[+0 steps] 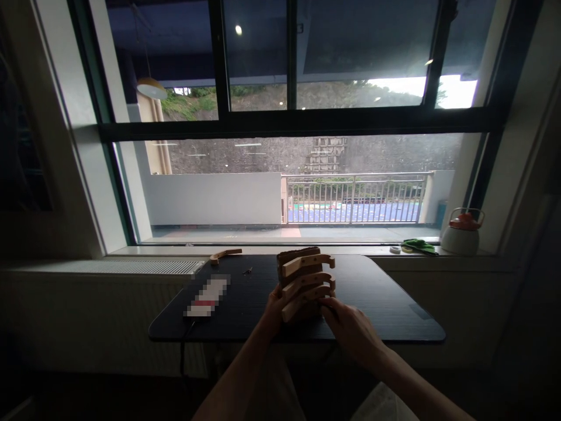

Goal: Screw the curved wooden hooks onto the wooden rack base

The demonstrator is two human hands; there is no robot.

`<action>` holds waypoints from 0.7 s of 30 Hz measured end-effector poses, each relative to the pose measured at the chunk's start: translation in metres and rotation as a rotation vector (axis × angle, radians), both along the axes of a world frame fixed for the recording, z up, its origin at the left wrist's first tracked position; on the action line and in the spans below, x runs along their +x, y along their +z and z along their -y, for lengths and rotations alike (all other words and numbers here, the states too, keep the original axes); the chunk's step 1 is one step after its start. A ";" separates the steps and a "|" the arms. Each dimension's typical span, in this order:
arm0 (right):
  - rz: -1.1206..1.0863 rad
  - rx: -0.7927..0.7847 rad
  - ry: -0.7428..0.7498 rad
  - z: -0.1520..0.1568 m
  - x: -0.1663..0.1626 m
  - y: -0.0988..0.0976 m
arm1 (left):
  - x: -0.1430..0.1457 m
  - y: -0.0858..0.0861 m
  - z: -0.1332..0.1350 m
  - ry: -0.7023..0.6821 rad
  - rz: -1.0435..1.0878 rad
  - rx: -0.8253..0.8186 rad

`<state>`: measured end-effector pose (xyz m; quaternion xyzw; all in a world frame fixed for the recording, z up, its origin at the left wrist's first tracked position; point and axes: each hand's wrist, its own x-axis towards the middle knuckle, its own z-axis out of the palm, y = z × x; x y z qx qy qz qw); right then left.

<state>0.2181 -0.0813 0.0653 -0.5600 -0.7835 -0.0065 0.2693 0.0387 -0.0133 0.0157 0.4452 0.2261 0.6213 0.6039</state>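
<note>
Block (295, 278) held above the near half of the dark table (372, 298), between the hands. 3 wooden hooks (304, 265) cross its face, long axes roughly left to right, rising slightly rightward, curled ends toward the right. Left hand (274, 300): grasping the block's left edge, fingers partly hidden. Right hand (348, 320): bent inward, fingertips at the lowest hook's curled end; cannot tell whether they pinch it. Lowest hook lies up and left of the right hand, which is nearer its curled end; left hand nearer its straight end. 1 loose hook (225, 255) at far left.
</note>
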 end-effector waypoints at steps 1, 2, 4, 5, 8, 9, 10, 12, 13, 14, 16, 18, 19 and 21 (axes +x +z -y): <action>0.033 0.015 -0.012 0.001 -0.002 0.001 | 0.000 -0.001 0.000 0.001 0.007 0.001; 0.092 0.041 -0.005 0.002 -0.005 0.005 | 0.000 -0.002 -0.002 0.004 0.008 -0.006; 0.261 0.121 0.049 0.003 -0.013 0.014 | -0.002 -0.007 -0.007 0.013 -0.003 -0.023; 0.361 0.171 0.085 0.004 -0.017 0.018 | -0.002 -0.009 -0.010 0.020 -0.014 -0.033; 0.624 0.312 0.176 0.004 -0.026 0.023 | -0.004 -0.014 -0.016 0.025 -0.031 -0.050; 0.665 0.335 0.200 0.003 -0.027 0.021 | -0.004 -0.015 -0.016 0.027 -0.026 -0.056; 0.664 0.337 0.215 0.002 -0.026 0.017 | -0.004 -0.014 -0.015 0.031 -0.018 -0.061; 0.519 0.284 0.181 -0.001 -0.021 0.006 | -0.002 -0.012 -0.011 0.024 -0.007 -0.068; 0.388 0.231 0.132 -0.002 -0.018 0.000 | -0.002 -0.010 -0.009 0.011 -0.003 -0.072; 0.233 0.173 0.062 -0.003 -0.015 -0.006 | -0.001 -0.009 -0.007 -0.008 0.001 -0.074; -0.037 0.061 -0.045 -0.006 -0.010 -0.015 | -0.001 -0.006 -0.004 -0.036 0.016 -0.069; -0.136 -0.004 -0.090 -0.008 -0.008 -0.016 | 0.000 -0.004 -0.003 -0.040 0.030 -0.059; -0.107 -0.010 -0.094 -0.009 -0.008 -0.014 | 0.000 -0.004 -0.003 -0.037 0.032 -0.056; 0.060 0.039 -0.062 -0.008 -0.010 -0.006 | -0.001 -0.004 -0.004 -0.036 0.023 -0.051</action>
